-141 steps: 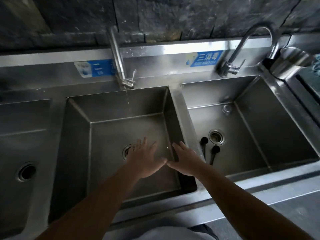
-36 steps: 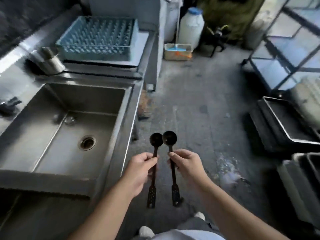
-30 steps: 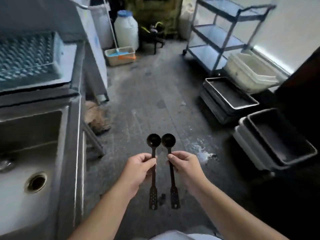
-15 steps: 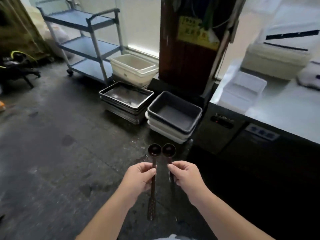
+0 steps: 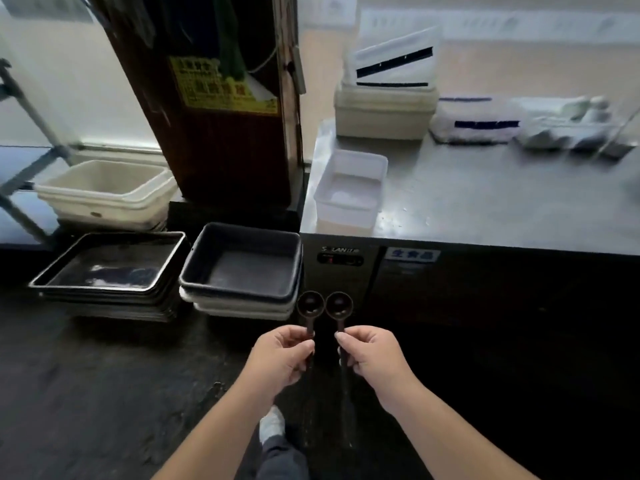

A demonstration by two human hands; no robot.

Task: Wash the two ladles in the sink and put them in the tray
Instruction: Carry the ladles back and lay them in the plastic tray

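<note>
Your left hand [image 5: 282,358] is closed around one ladle [image 5: 309,308] and your right hand [image 5: 372,356] around the other ladle [image 5: 339,308], bowls up, side by side. Lower both gently into the white tray [image 5: 349,188] on the steel counter [image 5: 485,209], probably the target.

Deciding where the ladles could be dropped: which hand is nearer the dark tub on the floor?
Left. The left hand, gripping one ladle, sits just below the dark tub; the right hand, gripping the other ladle, is farther right, before the counter.

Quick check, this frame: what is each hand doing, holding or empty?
Left hand: closed on the left ladle handle.
Right hand: closed on the right ladle handle.
</note>
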